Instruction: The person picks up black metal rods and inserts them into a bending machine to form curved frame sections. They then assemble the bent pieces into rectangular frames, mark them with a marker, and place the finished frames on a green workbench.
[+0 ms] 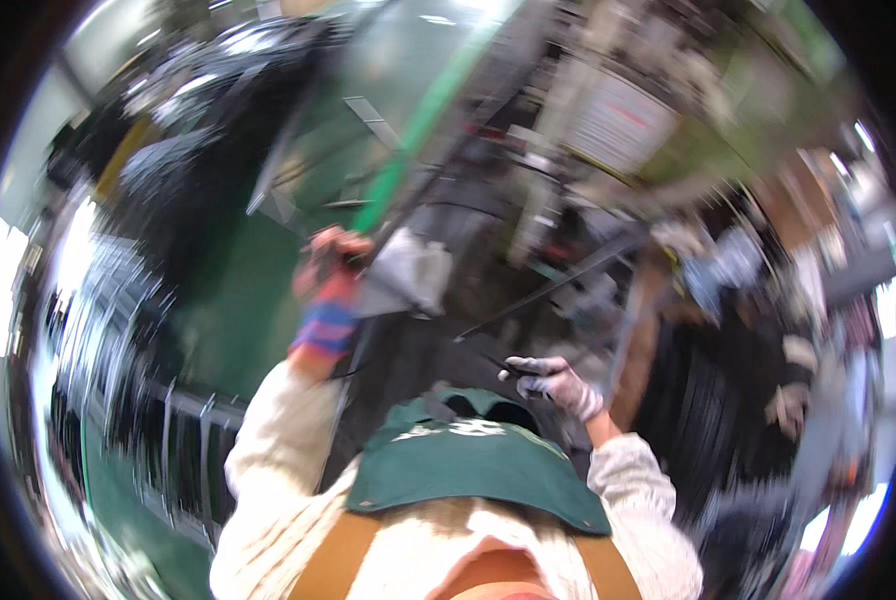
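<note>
My left hand (333, 259), in a red and blue work glove, is raised beside the lower end of a green strip (403, 165); its fingers are curled, but blur hides whether they grip anything. My right hand (556, 382), in a pale, stained glove, is closed on a thin dark tool (519, 369) whose kind I cannot tell. A white bag or cloth (414, 266) lies just right of my left hand. A green apron (478, 457) with tan straps covers my chest, and dark things stick up from its top.
Blurred machinery (545, 172) stands ahead, with a printed sheet (620, 120) on its right. A long dark rod (553, 292) slants in front of me. Bundled dark parts (185, 420) hang at the left. A brown board edge (637, 337) stands beyond my right hand.
</note>
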Tool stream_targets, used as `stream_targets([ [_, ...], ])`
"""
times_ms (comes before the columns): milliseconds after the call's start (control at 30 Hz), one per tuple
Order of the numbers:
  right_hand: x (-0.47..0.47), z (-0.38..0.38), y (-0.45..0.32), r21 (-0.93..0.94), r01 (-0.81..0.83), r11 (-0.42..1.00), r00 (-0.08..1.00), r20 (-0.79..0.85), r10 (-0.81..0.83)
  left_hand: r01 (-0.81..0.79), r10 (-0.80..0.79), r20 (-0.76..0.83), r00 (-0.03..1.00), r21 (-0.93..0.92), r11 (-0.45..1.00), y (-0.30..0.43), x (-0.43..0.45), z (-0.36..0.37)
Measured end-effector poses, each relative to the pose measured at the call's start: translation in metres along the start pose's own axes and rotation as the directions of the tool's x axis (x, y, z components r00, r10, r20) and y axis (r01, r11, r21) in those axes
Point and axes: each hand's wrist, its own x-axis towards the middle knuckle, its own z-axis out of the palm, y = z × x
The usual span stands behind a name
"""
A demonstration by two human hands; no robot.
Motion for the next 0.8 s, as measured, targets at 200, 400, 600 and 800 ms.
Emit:
stream_targets([
  [200, -0.145, -0.085, 0.006, -0.196, -0.235, 0.952, 0.972, -0.018, 0.236, 0.421, -0.646, 0.397, 0.652, 0.520, 0.743, 0.073, -0.139, -0.046],
  [400, -0.204, -0.092, 0.005, -0.068, -0.501, 0.863, 0.861, -0.137, 0.489, 0.415, -0.527, -0.138, 0.839, 0.789, 0.453, -0.006, -0.190, -0.079],
  [600, -0.266, -0.274, 0.037, -0.336, -0.700, 0.630, -0.023, -0.871, -0.491, 0.464, -0.515, -0.171, 0.840, 0.719, 0.517, -0.004, -0.210, -0.041],
  [800, -0.283, -0.309, 0.018, 0.086, -0.964, 0.250, -0.242, -0.668, -0.703, 0.446, -0.520, -0.164, 0.838, 0.755, 0.481, 0.006, -0.221, -0.014],
])
